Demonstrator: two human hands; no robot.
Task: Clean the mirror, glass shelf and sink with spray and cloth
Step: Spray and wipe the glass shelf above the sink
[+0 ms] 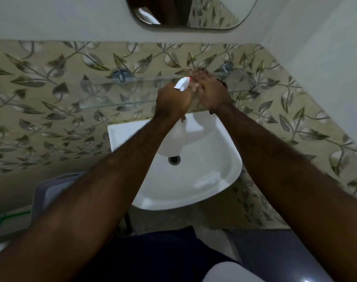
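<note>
While both arms reach forward over the sink, the left hand is wrapped around the neck of a white spray bottle, whose body hangs below the wrist, above the basin. The trigger head sticks up past the knuckles, its reddish nozzle tip aimed toward the right hand.

The right hand lies just beside the left, fingers bent and bunched at the nozzle. Cannot tell whether it pinches the nozzle tip (twisting it?) or merely cups it; the grip itself is hidden and blurred.

Positions:
1. glass shelf: directly under and beyond both hands, running mostly out to the left of the left hand, on 2 metal wall brackets
2. mirror: well above the hands, only its lower edge in view
3. sink: below the forearms, drain near the bottle's base

No cloth visible anywhere; it may be hidden in the right hand, cannot confirm.

Progress, as a judgement: early. No foam, droplets or wipe streaks can be made out on shelf, mirror edge or basin, though the light is dim and clear glass would hide a fine mist. Hands seem occupied with readying the sprayer, not cleaning. All 3 surfaces appear left to spray and wipe
</note>
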